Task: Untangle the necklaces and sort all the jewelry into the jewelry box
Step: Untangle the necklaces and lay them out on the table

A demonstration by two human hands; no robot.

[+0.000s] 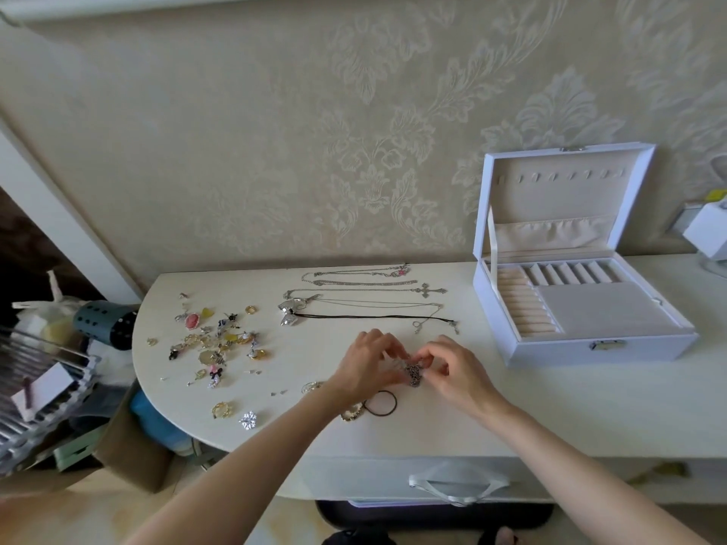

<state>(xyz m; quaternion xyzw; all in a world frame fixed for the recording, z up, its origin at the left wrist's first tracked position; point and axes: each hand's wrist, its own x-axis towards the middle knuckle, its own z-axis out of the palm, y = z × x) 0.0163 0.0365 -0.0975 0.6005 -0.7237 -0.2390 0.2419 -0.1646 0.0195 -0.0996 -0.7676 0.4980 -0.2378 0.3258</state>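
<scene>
Necklace chain (414, 374), a dark knotted clump at the middle of the table (550, 407), is pinched between left hand (368, 367) and right hand (452, 373); tugging apart could tighten the knot or snap a link.

A room in a home is shown, most likely a bedroom. The wall is covered with cream wallpaper (354, 151) that has a big leaf pattern. A white table (570, 407) with a round end is set against it. A white jewelry box (550, 354) is kept open on the table, and necklaces (362, 283) and small rings and pins (214, 342) are spread out beside it. A drawer (354, 477) with a ribbon handle (458, 485) is seen under the table top. A cardboard box (133, 450) of house things and a wire rack (39, 407) are kept at the side.
</scene>
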